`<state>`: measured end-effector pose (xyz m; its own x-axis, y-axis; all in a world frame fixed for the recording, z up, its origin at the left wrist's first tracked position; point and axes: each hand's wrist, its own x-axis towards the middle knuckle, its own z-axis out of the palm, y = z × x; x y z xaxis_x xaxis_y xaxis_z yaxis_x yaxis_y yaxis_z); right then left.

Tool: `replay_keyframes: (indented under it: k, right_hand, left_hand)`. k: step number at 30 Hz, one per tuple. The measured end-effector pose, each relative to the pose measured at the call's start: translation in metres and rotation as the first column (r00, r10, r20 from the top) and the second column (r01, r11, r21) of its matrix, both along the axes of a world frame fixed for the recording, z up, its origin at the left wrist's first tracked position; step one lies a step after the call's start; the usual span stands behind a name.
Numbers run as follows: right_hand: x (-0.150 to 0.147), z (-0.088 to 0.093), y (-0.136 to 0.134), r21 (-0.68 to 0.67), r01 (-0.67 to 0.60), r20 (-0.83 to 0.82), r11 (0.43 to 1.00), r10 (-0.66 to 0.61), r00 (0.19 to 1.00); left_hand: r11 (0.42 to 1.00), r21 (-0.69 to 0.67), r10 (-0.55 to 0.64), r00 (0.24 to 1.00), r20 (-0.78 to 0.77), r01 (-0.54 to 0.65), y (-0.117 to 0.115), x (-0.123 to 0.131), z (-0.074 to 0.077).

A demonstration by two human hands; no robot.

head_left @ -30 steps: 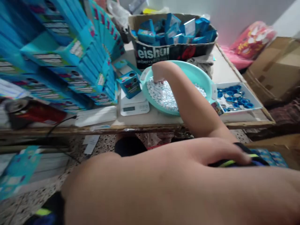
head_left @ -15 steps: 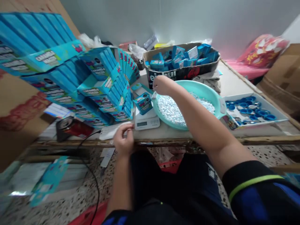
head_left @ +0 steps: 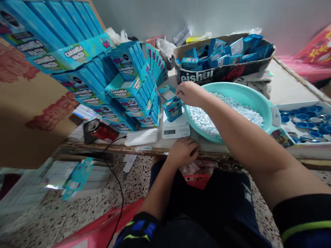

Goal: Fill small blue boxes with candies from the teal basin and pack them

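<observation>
A small blue candy box [head_left: 173, 109] printed "Caramelo Macizo" stands on a white digital scale [head_left: 176, 131]. At the box's top right corner is my right hand [head_left: 188, 93], its fingertips pinched together; whatever they hold is too small or hidden to name. The right wrist and forearm reach across a turquoise basin [head_left: 239, 90] of small white and pale blue candies [head_left: 204, 122]. My left hand [head_left: 183, 151] rests on the table's front edge just below the scale, fingers curled, with nothing visible in them.
Stacked display cartons [head_left: 129, 88] of blue boxes rise at the left. An open carton [head_left: 204, 75] holding several loose boxes stands behind the basin. Blue lids lie in a white tray [head_left: 297, 122] at right. A dark red can [head_left: 99, 130] and white power bank [head_left: 141, 136] sit front left.
My left hand has shifted from left of the scale to the table edge below it. My right hand has come down closer to the box's top. The view has turned slightly left.
</observation>
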<state>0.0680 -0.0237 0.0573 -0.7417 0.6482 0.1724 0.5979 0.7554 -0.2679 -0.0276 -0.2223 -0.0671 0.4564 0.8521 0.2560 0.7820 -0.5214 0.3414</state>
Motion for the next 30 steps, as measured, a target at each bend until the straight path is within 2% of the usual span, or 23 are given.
replay_keyframes:
  k: [6,17,25,30]
  right_hand:
    - [-0.004,-0.011,0.003,0.034,0.005,-0.056,0.999,-0.003,0.998]
    - [-0.007,-0.013,0.002,0.042,-0.008,-0.098,0.999,0.012,0.995]
    - [-0.006,-0.01,-0.003,0.001,-0.02,-0.168,1.0,0.02,0.986]
    - [-0.005,-0.001,-0.011,0.023,-0.017,-0.114,1.0,0.02,0.993]
  left_hand:
    - [0.998,-0.061,0.015,0.994,-0.107,-0.022,0.001,0.003,0.005]
    - [1.0,-0.005,-0.004,0.998,-0.067,0.003,0.004,0.001,0.001]
    - [0.999,-0.029,0.019,0.997,-0.07,-0.021,0.002,-0.001,0.001]
    - [1.0,-0.009,0.017,0.998,-0.056,-0.018,0.003,0.0,0.0]
